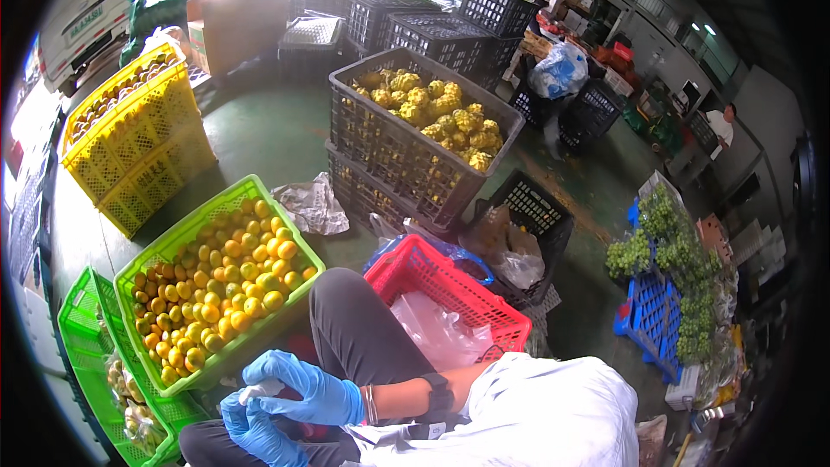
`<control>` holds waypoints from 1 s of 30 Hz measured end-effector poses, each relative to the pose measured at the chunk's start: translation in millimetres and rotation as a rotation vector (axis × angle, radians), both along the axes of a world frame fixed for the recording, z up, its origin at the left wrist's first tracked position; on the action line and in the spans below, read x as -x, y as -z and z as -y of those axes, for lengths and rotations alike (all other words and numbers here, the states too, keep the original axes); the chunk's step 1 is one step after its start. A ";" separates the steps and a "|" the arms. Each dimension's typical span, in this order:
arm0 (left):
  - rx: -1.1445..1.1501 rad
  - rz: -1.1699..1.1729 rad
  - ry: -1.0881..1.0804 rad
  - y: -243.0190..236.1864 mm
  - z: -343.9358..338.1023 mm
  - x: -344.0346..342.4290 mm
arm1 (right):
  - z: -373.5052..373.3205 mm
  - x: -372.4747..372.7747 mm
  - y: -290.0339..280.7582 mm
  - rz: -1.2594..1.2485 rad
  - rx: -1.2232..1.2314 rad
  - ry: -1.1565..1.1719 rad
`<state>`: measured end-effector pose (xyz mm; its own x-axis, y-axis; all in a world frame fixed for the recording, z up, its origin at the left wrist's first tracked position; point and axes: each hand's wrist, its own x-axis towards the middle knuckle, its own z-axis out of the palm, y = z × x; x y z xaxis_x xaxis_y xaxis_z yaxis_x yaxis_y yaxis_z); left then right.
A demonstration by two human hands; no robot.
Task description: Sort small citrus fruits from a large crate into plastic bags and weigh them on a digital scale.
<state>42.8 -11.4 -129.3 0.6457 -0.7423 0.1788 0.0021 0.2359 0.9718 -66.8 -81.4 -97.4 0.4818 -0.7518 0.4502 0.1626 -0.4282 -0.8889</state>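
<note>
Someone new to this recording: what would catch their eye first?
Probably the bright green crate of orange-yellow fruit, left of centre. Beyond it, near the upper centre, a dark crate holds knobbly yellow fruit. Low in the picture, the blue-gloved right hand and left hand meet at something small and white.

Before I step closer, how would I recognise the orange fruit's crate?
Find the grey crate heaped with knobbly yellow fruit. Left of it, nearer the right hand, is a light green crate. Unlike the brighter green crate beside it, it holds loose orange fruit.
</note>
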 end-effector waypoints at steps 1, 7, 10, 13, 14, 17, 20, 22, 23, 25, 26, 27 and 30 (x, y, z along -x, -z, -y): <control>0.004 0.001 -0.007 0.5 -0.7 -2.1 | 2.0 -0.9 0.3 0.001 0.004 -0.007; -0.011 -0.138 0.082 1.5 -3.0 -6.1 | 8.1 -4.0 6.4 -0.095 -0.075 -0.164; 0.027 -0.404 0.057 16.8 -1.2 -4.3 | 10.0 -9.8 20.3 -0.118 0.169 -0.023; 0.043 -0.602 0.087 27.0 -3.9 -1.9 | 10.6 -10.7 22.6 -0.194 0.405 0.094; 0.067 -0.608 0.081 16.8 -2.6 6.2 | 10.2 -11.4 23.4 -0.248 0.531 0.131; 0.152 -0.655 0.111 14.6 -2.7 9.3 | 9.7 -14.4 27.2 -0.269 0.679 0.192; 0.203 -0.674 0.106 13.0 -2.0 10.7 | 6.9 -17.6 35.1 -0.360 0.612 0.178; 0.194 -0.664 0.117 26.5 -5.7 3.3 | 7.5 -18.2 40.5 -0.332 0.656 0.154; 0.192 -0.651 0.125 25.9 -7.2 1.8 | 8.0 -21.0 39.3 -0.300 0.705 0.127; 0.163 -0.612 0.062 25.3 -13.0 -1.2 | 2.8 -25.2 36.6 -0.332 0.653 0.076; 0.116 -0.524 0.085 20.1 -12.3 -4.6 | 3.8 -23.4 26.7 -0.222 0.566 0.024; 0.062 -0.438 0.093 15.0 -13.0 -9.5 | 7.7 -20.5 14.1 -0.112 0.468 -0.041; -0.013 -0.178 -0.038 -9.9 -5.2 -3.9 | 2.0 -18.2 6.5 0.083 -0.215 -0.224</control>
<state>46.8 -6.3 -119.4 0.6939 -0.7184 0.0497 0.1659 0.2266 0.9598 -48.7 -83.3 -103.9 0.6145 -0.7132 0.3373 0.3071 -0.1775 -0.9350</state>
